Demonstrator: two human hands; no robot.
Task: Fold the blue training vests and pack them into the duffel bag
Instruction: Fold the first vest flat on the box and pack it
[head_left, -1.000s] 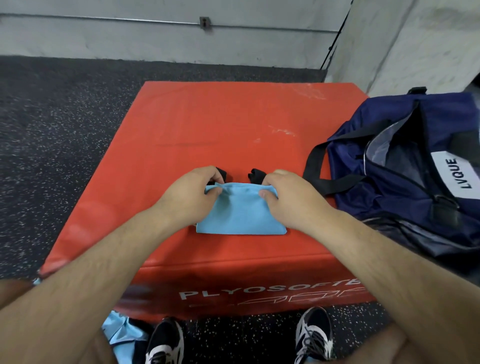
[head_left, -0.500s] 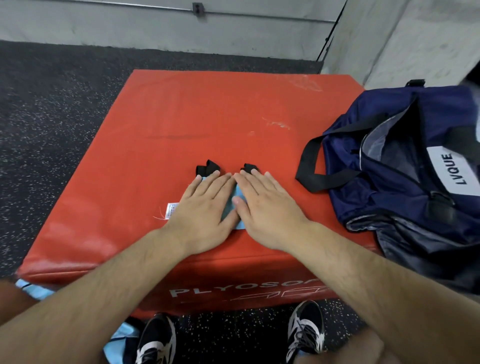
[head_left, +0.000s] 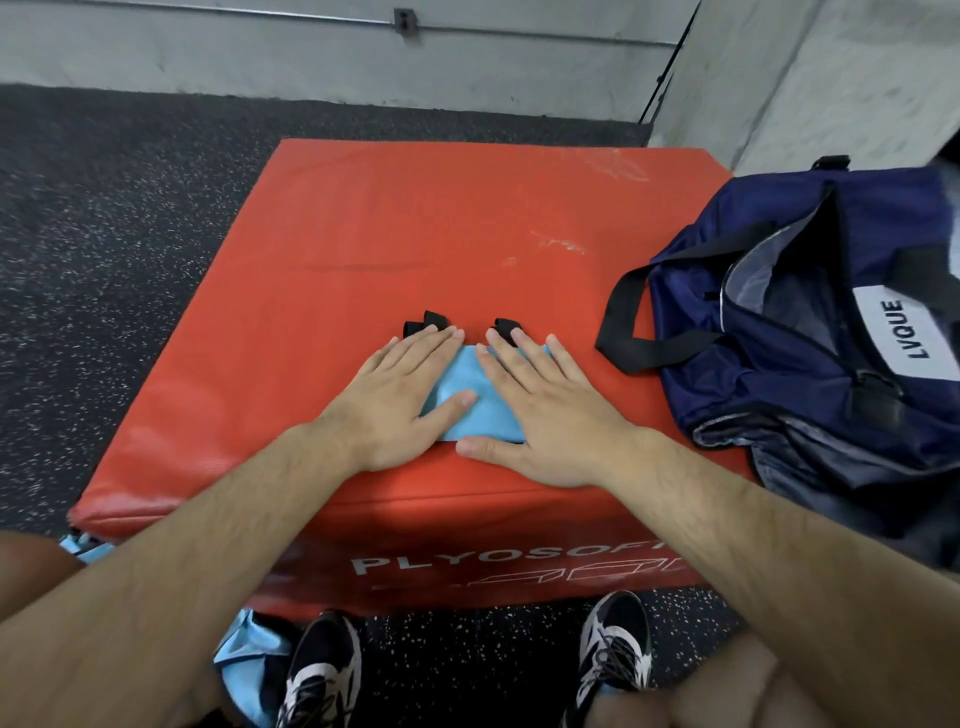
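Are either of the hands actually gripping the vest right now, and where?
Neither grips it. The left hand and right hand lie flat, palms down, pressing the folded blue vest against the red box.

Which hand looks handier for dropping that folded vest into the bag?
Probably the right hand: it lies flat on the folded vest on the side nearest the open duffel bag.

Even, diffuse overhead lighting; moderate brightness. Soft sheen on the red plyo box (head_left: 363, 234) along its left edge. Faint shadows beneath both forearms. Wide-angle distortion bows the wall conduit (head_left: 260, 15) and stretches the frame corners. Knees at the lower edge are blurred; centre stays sharp.
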